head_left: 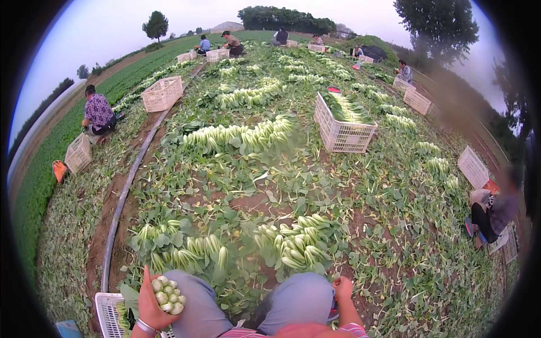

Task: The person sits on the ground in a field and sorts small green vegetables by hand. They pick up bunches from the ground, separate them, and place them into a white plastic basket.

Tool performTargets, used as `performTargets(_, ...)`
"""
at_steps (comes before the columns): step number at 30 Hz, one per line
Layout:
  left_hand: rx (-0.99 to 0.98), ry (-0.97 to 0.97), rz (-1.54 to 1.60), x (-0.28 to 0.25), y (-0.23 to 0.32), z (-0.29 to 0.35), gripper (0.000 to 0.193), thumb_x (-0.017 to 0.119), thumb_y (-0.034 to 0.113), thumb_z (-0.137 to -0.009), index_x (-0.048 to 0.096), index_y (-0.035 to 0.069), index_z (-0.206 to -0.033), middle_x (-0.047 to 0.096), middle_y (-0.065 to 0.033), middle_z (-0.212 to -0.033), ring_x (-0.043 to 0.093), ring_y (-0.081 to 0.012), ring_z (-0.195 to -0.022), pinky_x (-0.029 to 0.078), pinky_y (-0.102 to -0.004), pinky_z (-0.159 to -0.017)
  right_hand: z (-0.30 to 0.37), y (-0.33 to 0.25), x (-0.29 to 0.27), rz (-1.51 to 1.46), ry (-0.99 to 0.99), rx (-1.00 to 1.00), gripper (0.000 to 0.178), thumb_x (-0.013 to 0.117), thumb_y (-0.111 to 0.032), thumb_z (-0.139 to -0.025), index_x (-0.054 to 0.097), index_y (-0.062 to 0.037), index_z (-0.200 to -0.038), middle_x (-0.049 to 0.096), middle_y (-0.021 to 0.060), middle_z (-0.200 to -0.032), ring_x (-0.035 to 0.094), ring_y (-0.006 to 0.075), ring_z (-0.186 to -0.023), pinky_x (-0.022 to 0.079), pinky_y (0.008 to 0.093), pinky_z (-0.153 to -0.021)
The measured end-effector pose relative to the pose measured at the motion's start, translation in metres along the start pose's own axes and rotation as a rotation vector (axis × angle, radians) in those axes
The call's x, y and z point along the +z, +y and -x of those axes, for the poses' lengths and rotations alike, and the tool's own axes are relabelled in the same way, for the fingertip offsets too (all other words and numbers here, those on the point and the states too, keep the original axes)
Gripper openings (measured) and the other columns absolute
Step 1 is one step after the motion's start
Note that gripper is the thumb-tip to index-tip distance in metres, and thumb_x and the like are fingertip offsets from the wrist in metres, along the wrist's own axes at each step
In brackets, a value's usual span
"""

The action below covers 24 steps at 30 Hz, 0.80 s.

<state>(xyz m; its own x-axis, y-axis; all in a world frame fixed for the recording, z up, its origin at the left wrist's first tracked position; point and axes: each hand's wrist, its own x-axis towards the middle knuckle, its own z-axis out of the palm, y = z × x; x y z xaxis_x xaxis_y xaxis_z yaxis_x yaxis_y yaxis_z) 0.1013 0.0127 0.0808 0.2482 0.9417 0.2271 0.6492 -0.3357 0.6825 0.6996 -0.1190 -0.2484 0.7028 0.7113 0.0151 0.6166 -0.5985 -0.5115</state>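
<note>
Two hands: L (151, 307) grips bunched greens (169, 294), R (344, 288) nr knee (304, 290).

Head-worn fisheye looks forward and down over nearby hands (150, 306) (342, 288).

This is an open vegetable field (255, 204): heaps of pale-stemmed greens (298, 243) lie on leaf-strewn ground among plastic crates (345, 138) and crouching people (100, 114), with rows of low green crop (42, 186) and distant trees (284, 21) under open sky (197, 12).

White crate (107, 313) partly hidden behind the left hand (150, 307) (its bottom cut off)
</note>
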Motion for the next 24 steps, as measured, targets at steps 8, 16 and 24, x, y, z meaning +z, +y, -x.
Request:
performTargets(8,0.279,-0.045,-0.202,-0.01,0.012,0.007,0.12,0.093,0.029,-0.064,0.028,-0.003,-0.16,0.061,-0.0214,-0.135,0.062,-0.0393,-0.12,0.048,-0.0471,-0.107,0.041,-0.414,-0.12,-0.662,-0.36,-0.778,0.022,0.075,-0.003,-0.089,0.079,-0.0058,-0.11,0.071,0.0063,-0.096,0.071,0.0134,-0.078,0.058,0.0267,-0.072)
performTargets(16,0.327,-0.036,-0.102,-0.029,0.004,0.052,0.122,0.093,0.032,-0.065,0.026,-0.003,-0.161,0.057,-0.0234,-0.141,0.057,-0.0415,-0.128,0.045,-0.0481,-0.11,0.198,-0.528,-0.06,-0.92,-0.515,-0.931,0.022,0.073,0.002,-0.091,0.079,-0.0055,-0.111,0.071,0.0059,-0.102,0.073,0.0153,-0.091,0.06,0.0279,-0.079)
performTargets(24,0.259,0.037,-0.056,-0.048,-0.003,0.096,0.114,0.093,0.03,-0.064,0.034,0.004,-0.159,0.061,-0.0197,-0.137,0.059,-0.0397,-0.122,0.047,-0.0479,-0.107,0.273,-0.516,-0.055,-1.264,-0.637,-0.584,0.014,0.062,0.008,-0.091,0.06,-0.0037,-0.099,0.068,0.0102,-0.098,0.065,0.0185,-0.091,0.053,0.0353,-0.086)
